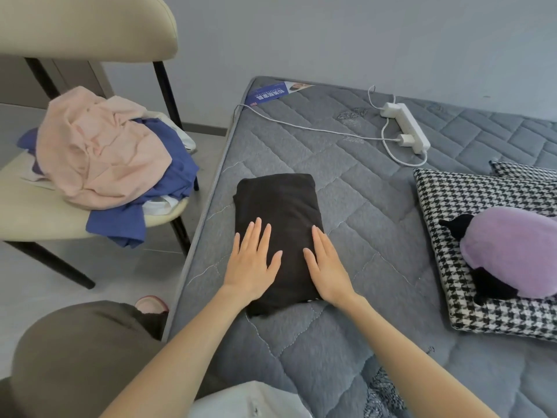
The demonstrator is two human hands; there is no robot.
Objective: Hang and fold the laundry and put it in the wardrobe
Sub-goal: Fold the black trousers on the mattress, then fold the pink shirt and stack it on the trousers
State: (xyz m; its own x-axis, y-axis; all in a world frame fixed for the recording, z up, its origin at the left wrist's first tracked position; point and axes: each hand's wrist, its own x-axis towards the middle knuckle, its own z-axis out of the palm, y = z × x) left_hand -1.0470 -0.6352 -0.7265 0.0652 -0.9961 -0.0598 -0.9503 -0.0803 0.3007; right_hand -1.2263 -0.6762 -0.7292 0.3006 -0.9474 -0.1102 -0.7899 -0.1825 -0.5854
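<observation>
Flat and palm-down, both hands rest on the near half of the folded black garment (pixel 278 224), which lies on the grey mattress (pixel 376 206) near its left edge. Left hand (pixel 251 267) spreads its straight fingers; right hand (pixel 327 267) keeps them together. Unfolded laundry (pixel 102 152) sits heaped on the chair (pixel 30 212) at left.
</observation>
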